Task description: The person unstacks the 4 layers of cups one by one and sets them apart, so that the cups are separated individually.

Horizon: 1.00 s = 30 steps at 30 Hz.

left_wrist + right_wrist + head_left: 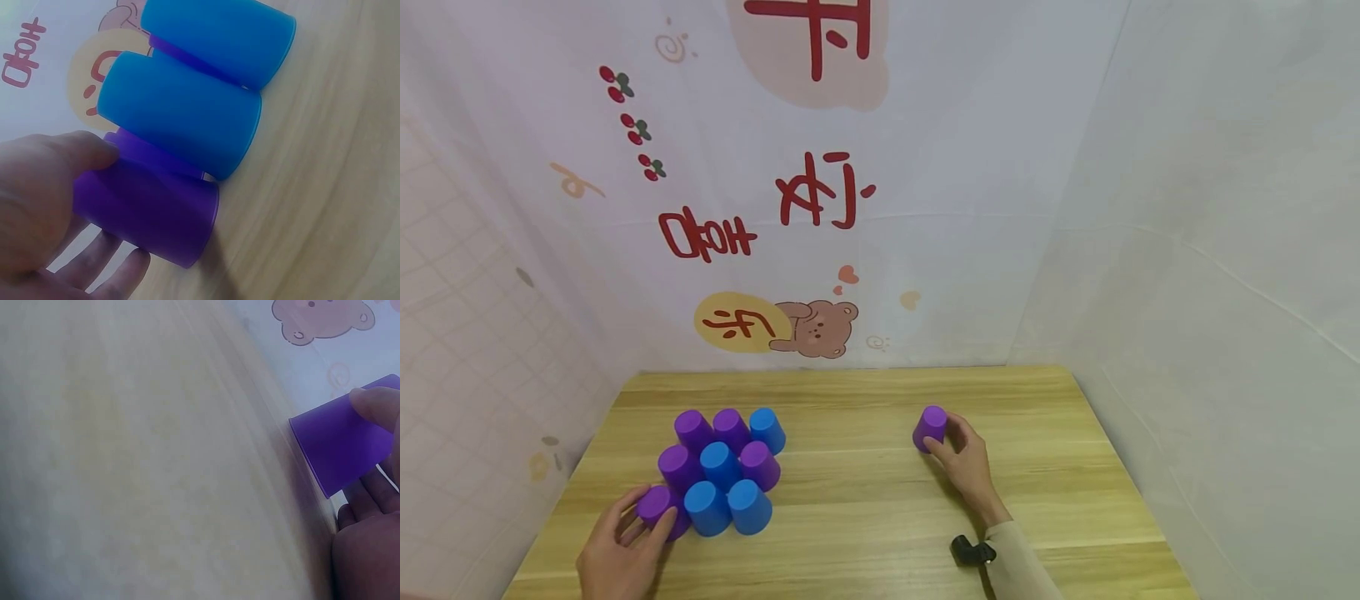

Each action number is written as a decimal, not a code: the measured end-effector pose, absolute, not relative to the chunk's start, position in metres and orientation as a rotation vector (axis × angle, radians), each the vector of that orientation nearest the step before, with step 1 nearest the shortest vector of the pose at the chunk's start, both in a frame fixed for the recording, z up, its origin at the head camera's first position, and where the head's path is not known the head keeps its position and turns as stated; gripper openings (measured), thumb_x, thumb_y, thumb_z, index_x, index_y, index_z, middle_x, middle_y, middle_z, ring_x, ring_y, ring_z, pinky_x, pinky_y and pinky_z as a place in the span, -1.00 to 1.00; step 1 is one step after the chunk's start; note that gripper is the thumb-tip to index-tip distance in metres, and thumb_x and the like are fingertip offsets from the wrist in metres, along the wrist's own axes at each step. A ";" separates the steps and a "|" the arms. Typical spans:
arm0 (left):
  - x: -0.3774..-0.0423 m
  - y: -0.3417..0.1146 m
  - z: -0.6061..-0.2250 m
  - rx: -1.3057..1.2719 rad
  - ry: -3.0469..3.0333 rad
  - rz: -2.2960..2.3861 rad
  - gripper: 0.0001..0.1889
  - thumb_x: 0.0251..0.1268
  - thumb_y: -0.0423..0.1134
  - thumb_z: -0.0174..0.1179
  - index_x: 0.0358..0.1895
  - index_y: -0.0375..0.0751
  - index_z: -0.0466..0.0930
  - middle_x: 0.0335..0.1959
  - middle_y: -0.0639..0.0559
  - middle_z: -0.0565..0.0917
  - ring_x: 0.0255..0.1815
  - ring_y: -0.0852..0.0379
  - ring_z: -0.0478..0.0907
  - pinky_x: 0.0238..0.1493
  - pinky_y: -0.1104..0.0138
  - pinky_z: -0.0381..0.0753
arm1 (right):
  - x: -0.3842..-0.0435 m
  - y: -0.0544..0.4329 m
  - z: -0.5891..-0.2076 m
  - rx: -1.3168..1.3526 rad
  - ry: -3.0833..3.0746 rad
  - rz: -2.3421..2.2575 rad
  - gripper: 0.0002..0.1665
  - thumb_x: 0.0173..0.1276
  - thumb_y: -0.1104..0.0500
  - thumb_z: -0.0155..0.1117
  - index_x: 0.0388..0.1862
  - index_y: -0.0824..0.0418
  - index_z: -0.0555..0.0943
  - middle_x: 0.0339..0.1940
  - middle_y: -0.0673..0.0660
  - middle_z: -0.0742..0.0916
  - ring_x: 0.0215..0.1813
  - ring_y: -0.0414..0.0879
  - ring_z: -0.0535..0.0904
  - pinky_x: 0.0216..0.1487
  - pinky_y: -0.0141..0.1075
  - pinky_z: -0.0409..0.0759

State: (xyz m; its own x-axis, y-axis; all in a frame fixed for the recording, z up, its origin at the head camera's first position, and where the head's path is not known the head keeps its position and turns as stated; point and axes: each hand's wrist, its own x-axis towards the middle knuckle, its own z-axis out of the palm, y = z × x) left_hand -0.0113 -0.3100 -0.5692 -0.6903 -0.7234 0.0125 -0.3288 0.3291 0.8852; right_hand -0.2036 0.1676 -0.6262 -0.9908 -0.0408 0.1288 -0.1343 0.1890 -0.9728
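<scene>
Upside-down purple and blue cups stand close together in three rows on the left part of the table. My left hand (620,546) holds the front-left purple cup (159,209), thumb on one side and fingers curled on the other. Beside that cup are two blue cups (707,508) of the front row. Behind them comes a middle row with a blue cup (721,465) between two purple ones. Away to the right, my right hand (968,467) grips a single purple cup (931,428) between thumb and fingers; its rim is near the tabletop, and whether it touches is unclear.
The wooden table (850,533) ends at a white printed cloth (955,200) at the back, with more cloth hanging along both sides. A black curved object (972,551) sits at the right sleeve (1018,562).
</scene>
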 end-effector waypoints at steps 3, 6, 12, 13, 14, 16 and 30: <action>-0.011 -0.310 -0.569 0.927 -2.194 -1.307 -0.35 0.31 -0.23 0.68 0.45 -0.15 0.67 0.41 -0.34 0.71 -0.17 0.94 0.33 -0.27 0.87 0.55 | -0.205 0.168 -0.626 0.175 -2.364 1.947 -0.28 0.44 0.22 0.67 0.51 0.29 0.62 0.50 0.32 0.74 0.68 0.28 0.56 0.81 0.13 0.40; -0.010 -0.308 -0.569 0.913 -2.189 -1.288 -0.36 0.30 -0.25 0.68 0.43 -0.16 0.68 0.40 -0.34 0.73 -0.15 0.94 0.32 -0.26 0.87 0.55 | -0.206 0.168 -0.625 0.171 -2.365 1.956 -0.28 0.43 0.21 0.67 0.51 0.28 0.62 0.51 0.31 0.74 0.69 0.27 0.56 0.82 0.11 0.40; -0.010 -0.307 -0.570 0.870 -2.181 -1.248 -0.38 0.30 -0.29 0.68 0.41 -0.18 0.69 0.38 -0.36 0.75 -0.11 0.94 0.30 -0.22 0.90 0.52 | -0.205 0.168 -0.623 0.161 -2.365 1.957 -0.29 0.44 0.22 0.67 0.50 0.28 0.62 0.51 0.31 0.74 0.70 0.28 0.55 0.81 0.11 0.40; -0.010 -0.306 -0.570 0.864 -2.181 -1.244 -0.38 0.30 -0.29 0.68 0.41 -0.19 0.69 0.38 -0.36 0.75 -0.11 0.95 0.30 -0.21 0.90 0.52 | -0.205 0.167 -0.623 0.164 -2.365 1.951 -0.29 0.44 0.23 0.67 0.50 0.29 0.62 0.51 0.32 0.74 0.69 0.29 0.55 0.81 0.12 0.40; -0.010 -0.306 -0.570 0.860 -2.180 -1.241 -0.38 0.29 -0.30 0.68 0.41 -0.19 0.69 0.37 -0.36 0.75 -0.10 0.94 0.30 -0.21 0.90 0.52 | -0.205 0.167 -0.623 0.164 -2.364 1.948 -0.29 0.44 0.23 0.66 0.50 0.29 0.62 0.50 0.33 0.74 0.69 0.29 0.55 0.81 0.12 0.40; -0.010 -0.306 -0.570 0.858 -2.181 -1.239 -0.38 0.29 -0.31 0.68 0.41 -0.20 0.69 0.37 -0.36 0.75 -0.10 0.94 0.29 -0.21 0.90 0.51 | -0.205 0.167 -0.623 0.168 -2.362 1.940 -0.30 0.44 0.25 0.66 0.50 0.31 0.62 0.50 0.34 0.74 0.69 0.30 0.55 0.81 0.12 0.40; -0.010 -0.305 -0.571 0.852 -2.175 -1.236 -0.39 0.28 -0.33 0.67 0.39 -0.22 0.69 0.36 -0.39 0.76 -0.13 0.96 0.30 -0.24 0.89 0.52 | -0.206 0.163 -0.621 0.151 -2.347 1.959 -0.32 0.43 0.24 0.67 0.48 0.28 0.64 0.47 0.30 0.77 0.65 0.25 0.60 0.78 0.12 0.46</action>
State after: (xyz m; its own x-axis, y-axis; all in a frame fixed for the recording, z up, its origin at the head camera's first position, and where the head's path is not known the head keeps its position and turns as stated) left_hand -0.0096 -0.3049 -0.5706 -0.6830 -0.7221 0.1101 -0.2749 0.3937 0.8772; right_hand -0.2055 0.1634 -0.6213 -0.9919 -0.0236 0.1249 -0.1271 0.1772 -0.9759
